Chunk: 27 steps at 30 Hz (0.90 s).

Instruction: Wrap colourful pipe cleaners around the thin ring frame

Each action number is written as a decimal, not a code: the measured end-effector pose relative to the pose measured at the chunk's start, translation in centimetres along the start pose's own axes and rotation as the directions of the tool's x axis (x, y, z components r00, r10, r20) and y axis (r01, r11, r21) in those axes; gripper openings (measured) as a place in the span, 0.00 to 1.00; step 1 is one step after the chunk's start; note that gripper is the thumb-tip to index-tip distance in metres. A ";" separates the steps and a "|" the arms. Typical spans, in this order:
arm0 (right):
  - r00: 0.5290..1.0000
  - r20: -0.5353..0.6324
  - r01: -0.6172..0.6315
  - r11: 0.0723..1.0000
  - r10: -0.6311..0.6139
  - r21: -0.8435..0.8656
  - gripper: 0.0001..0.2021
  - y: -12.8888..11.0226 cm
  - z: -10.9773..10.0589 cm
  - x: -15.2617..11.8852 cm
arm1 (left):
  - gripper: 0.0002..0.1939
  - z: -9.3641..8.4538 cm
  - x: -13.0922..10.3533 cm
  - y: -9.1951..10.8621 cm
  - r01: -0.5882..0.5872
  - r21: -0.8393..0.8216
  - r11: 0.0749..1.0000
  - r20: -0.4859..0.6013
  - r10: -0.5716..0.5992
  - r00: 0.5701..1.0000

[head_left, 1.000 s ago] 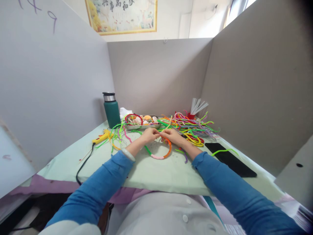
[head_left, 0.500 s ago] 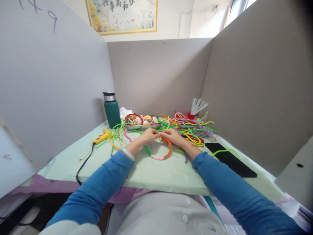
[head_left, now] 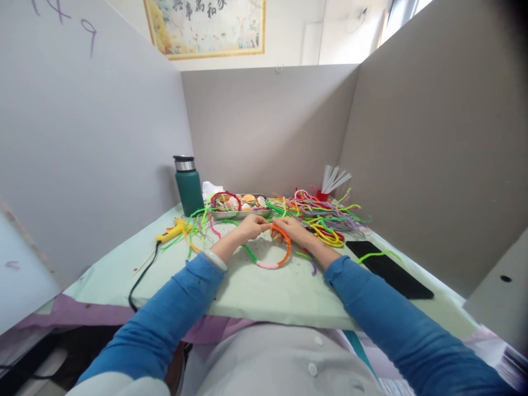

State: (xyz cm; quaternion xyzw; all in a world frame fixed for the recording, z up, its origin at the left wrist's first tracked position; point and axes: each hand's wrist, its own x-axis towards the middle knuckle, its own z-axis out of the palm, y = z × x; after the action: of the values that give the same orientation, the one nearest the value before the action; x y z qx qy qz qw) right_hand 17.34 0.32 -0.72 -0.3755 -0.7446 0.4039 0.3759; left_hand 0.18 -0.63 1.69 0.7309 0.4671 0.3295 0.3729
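Note:
A ring wrapped in pipe cleaners, with green, pink and orange stretches, stands out between my hands over the table. My right hand is closed on the ring's orange end at the upper right. My left hand has its thumb and forefinger pinched together against the orange end, close to the right fingertips. What exactly the left fingers pinch is too small to make out. Just right of the ring lie short purple and green pipe cleaner pieces.
Behind my hands sits a metal tray of shells, with a heap of pipe cleaners to its right. A yellow glue gun, a green bottle, a black phone-like slab and a red cup of white sticks stand or lie around. Grey partitions enclose the table.
The orange end has come up slightly, showing more orange between my fingertips. My right fingers have shifted a little around it; the rest looks the same.

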 end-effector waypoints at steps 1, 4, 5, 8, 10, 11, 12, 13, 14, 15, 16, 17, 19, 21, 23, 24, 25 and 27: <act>1.000 0.004 0.007 1.000 -0.006 -0.007 0.24 -0.1 0.0 0.0 | 0.17 0.0 0.0 0.0 0.000 0.004 1.000 0.000 0.000 1.000; 0.999 0.014 0.042 0.998 -0.042 -0.047 0.24 -0.4 0.0 -0.2 | 0.17 -0.1 0.1 -0.2 -0.017 0.014 1.000 0.005 0.017 1.000; 0.999 0.013 0.052 0.997 -0.051 -0.063 0.24 -0.5 0.0 -0.2 | 0.17 -0.1 0.2 -0.3 -0.029 0.017 0.999 0.007 0.029 1.000; 0.998 0.002 0.067 0.993 -0.067 -0.096 0.22 -0.6 0.0 -0.2 | 0.18 -0.2 0.4 -0.7 -0.062 0.024 0.998 0.014 0.061 0.998; 0.997 0.002 0.074 0.992 -0.074 -0.107 0.21 -0.5 0.0 -0.2 | 0.18 -0.2 0.5 -0.8 -0.064 0.026 0.998 0.015 0.064 0.998; 0.997 0.006 0.075 0.991 -0.075 -0.109 0.21 -0.4 -0.1 -0.2 | 0.18 -0.2 0.6 -0.9 -0.062 0.026 0.998 0.016 0.062 0.998; 0.997 0.011 0.073 0.991 -0.073 -0.110 0.21 -0.4 -0.1 -0.2 | 0.17 -0.1 0.6 -0.9 -0.060 0.025 0.998 0.017 0.060 0.998; 0.998 0.019 0.069 0.992 -0.067 -0.109 0.21 -0.3 -0.1 -0.2 | 0.17 -0.1 0.6 -0.9 -0.058 0.025 0.998 0.020 0.058 0.998; 0.998 0.029 0.064 0.992 -0.061 -0.108 0.21 -0.2 -0.1 -0.2 | 0.16 -0.1 0.6 -0.9 -0.059 0.025 0.998 0.024 0.058 0.998; 0.998 0.038 0.058 0.993 -0.054 -0.106 0.21 -0.1 -0.1 -0.2 | 0.15 -0.1 0.5 -0.9 -0.060 0.024 0.998 0.028 0.060 0.998; 0.998 0.046 0.053 0.993 -0.049 -0.104 0.21 -0.1 -0.2 -0.1 | 0.15 0.0 0.5 -0.8 -0.061 0.022 0.998 0.030 0.060 0.998; 0.998 0.052 0.050 0.993 -0.045 -0.102 0.22 0.0 -0.2 -0.1 | 0.15 0.0 0.5 -0.8 -0.058 0.020 0.998 0.029 0.057 0.998; 0.998 0.055 0.048 0.994 -0.043 -0.093 0.22 0.1 -0.2 0.0 | 0.14 0.0 0.4 -0.7 -0.043 0.017 0.999 0.018 0.042 0.999; 0.997 0.059 0.051 0.996 -0.047 -0.077 0.22 0.1 -0.2 0.0 | 0.14 0.1 0.4 -0.7 -0.020 0.014 1.000 -0.007 0.020 1.000; 0.997 0.063 0.056 0.996 -0.052 -0.064 0.22 0.2 -0.2 0.0 | 0.15 0.1 0.4 -0.6 -0.007 0.008 1.000 -0.025 0.007 1.000; 0.997 0.063 0.057 0.997 -0.053 -0.056 0.23 0.2 -0.1 0.0 | 0.15 0.0 0.4 -0.6 -0.005 0.002 1.000 -0.027 0.005 1.000; 0.997 0.062 0.057 0.997 -0.054 -0.047 0.23 0.2 -0.1 -0.1 | 0.15 0.0 0.4 -0.5 -0.006 -0.004 1.000 -0.026 0.005 1.000; 0.997 0.059 0.058 0.998 -0.057 -0.029 0.23 0.2 -0.1 -0.1 | 0.17 -0.1 0.4 -0.5 -0.008 -0.023 1.000 -0.017 0.008 1.000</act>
State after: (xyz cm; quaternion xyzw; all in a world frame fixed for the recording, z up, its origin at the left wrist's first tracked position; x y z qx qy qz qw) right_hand 17.51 0.33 -0.87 -0.3479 -0.7719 0.3920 0.3599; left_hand 0.07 -0.15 1.38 0.7254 0.4635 0.3426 0.3762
